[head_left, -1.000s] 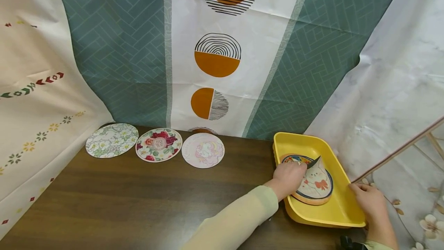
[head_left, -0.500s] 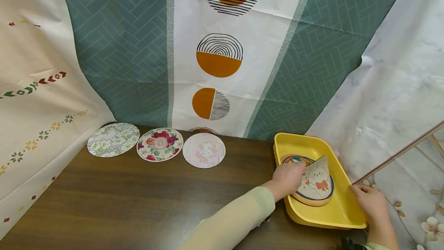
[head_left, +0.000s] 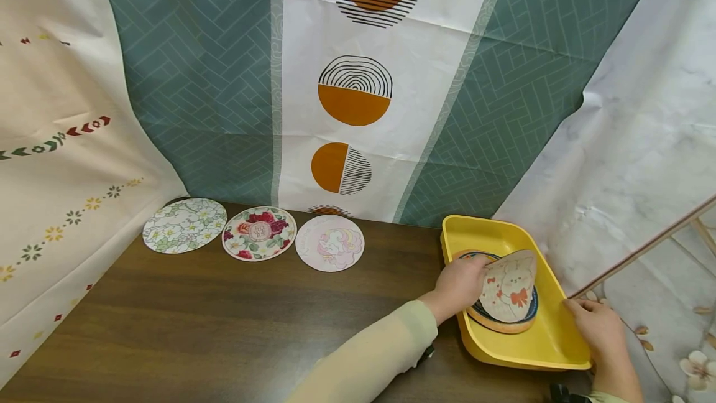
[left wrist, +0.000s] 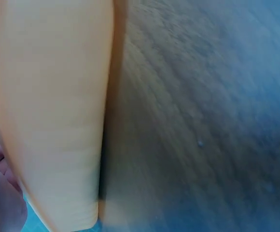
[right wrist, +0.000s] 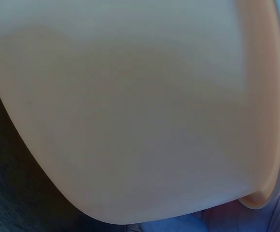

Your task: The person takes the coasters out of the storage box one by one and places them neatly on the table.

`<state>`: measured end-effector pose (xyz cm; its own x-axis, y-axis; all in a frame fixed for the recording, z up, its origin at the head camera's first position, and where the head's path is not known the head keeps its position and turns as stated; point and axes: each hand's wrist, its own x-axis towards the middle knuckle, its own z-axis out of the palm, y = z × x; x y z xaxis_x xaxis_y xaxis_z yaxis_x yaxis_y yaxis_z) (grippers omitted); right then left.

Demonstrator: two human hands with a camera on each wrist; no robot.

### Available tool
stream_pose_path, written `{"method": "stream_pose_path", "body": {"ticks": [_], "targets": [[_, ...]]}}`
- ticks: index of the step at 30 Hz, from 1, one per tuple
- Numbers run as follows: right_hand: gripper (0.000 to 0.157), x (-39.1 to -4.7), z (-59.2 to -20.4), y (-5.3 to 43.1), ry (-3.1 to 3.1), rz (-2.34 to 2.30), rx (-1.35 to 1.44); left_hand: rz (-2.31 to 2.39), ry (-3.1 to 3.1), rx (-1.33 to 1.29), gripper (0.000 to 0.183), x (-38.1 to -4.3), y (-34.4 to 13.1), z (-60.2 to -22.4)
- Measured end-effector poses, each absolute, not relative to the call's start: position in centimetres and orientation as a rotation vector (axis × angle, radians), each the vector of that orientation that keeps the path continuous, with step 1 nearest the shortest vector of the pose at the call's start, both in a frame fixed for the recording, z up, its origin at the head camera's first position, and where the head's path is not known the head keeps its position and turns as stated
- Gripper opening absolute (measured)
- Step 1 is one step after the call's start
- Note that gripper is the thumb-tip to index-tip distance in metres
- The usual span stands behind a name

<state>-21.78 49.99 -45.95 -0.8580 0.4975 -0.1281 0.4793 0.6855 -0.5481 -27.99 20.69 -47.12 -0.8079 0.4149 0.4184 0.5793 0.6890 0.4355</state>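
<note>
A yellow plastic bin (head_left: pixel 550 334) stands at the right of the table in the head view. Inside lies a stack of round coasters (head_left: pixel 506 326), with a blue-edged one near the top. My left hand (head_left: pixel 460 282) reaches over the near-left rim and pinches the edge of a round coaster with a cartoon animal and red bow (head_left: pixel 510 291). That coaster bends upward, its far edge raised off the stack. My right hand (head_left: pixel 597 325) grips the bin's right rim. Both wrist views are mostly filled by the bin's outer wall (left wrist: pixel 53 106), with part of the left hand at the lower left.
Three round coasters lie in a row along the table's back edge: a green floral one (head_left: pixel 184 226), a red rose one (head_left: pixel 259 233) and a pink unicorn one (head_left: pixel 330 243). Patterned cloths (head_left: pixel 212 79) hang behind and at both sides of the brown wooden table (head_left: pixel 224 322).
My left hand has drawn slightly left and down, and the animal coaster has lifted and curved more in its fingers. The right hand keeps its hold on the bin rim.
</note>
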Motion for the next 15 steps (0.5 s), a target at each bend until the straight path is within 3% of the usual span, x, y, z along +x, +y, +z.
{"method": "stream_pose_path", "body": {"ticks": [15], "targets": [[0.065, -21.9, -45.9, 50.3, -2.853, 0.943, -0.806, -1.878, -2.363, -0.586, 0.021, -27.9, 17.9, -47.3]]}}
